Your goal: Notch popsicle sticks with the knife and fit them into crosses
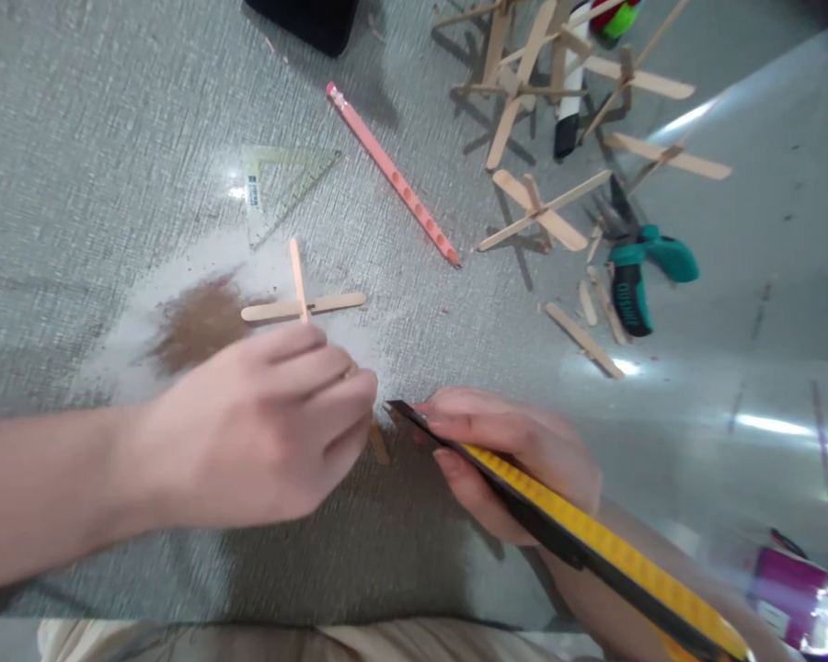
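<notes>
My left hand (269,423) is closed, its fingers pinched on a wooden craft stick piece that is mostly hidden under them. Just beyond its knuckles, crossed craft sticks (338,302) show, one upright strip running down toward the hand. A stick end (379,441) pokes out below the fingers. In my right hand (517,450) is a yellow and black utility knife (580,533), gripped near its front, with the dark blade pointing left toward my left fingers. The blade tip is close to the left hand, apart from it as far as I can see.
Brown sawdust (200,322) lies left of the crossed sticks. Beyond are a clear set square (255,198), a pink pencil (393,175) and a black object (310,18). To the right are crossed-stick assemblies (538,210), a marker (567,129), teal-handled pliers (631,285) and stick offcuts (583,340).
</notes>
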The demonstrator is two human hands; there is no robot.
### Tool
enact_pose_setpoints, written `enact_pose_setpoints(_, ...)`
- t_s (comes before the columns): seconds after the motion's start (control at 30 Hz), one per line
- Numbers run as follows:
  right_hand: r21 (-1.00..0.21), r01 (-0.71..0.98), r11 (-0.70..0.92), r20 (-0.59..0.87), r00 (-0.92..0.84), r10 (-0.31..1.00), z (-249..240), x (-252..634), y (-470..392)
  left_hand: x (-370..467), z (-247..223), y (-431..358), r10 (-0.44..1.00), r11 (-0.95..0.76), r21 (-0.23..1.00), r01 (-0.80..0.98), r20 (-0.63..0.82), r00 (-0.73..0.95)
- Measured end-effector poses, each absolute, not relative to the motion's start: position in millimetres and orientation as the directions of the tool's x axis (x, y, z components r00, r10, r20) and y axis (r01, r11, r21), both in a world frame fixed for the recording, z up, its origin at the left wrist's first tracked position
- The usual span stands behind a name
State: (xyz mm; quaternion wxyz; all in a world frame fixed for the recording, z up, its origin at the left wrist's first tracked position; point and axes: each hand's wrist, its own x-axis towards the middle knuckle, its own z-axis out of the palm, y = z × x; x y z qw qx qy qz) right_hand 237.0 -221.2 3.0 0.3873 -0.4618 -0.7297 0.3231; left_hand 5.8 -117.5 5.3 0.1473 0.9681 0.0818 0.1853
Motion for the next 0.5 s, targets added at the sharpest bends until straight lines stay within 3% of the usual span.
enact_pose_setpoints(0.17,-0.868,0.372,0.330,0.260,-0.226,0.939,3,239,-222,8,5,-135,0.163,-0.961,0.265,0.076,0.327,0.931)
enact_pose_setpoints(0.37,-0.868,0.394,0.302,0.253,-0.172,0.952,5,240,-222,14,0,-115,0.230,-0.878,0.472,0.081,0.266,0.936)
enact_pose_setpoints(0.5,-0.864,0.365,0.347,0.286,-0.213,0.934,5,241,-221,12,-2,-101,0.191,-0.881,0.469,0.065,0.227,0.955)
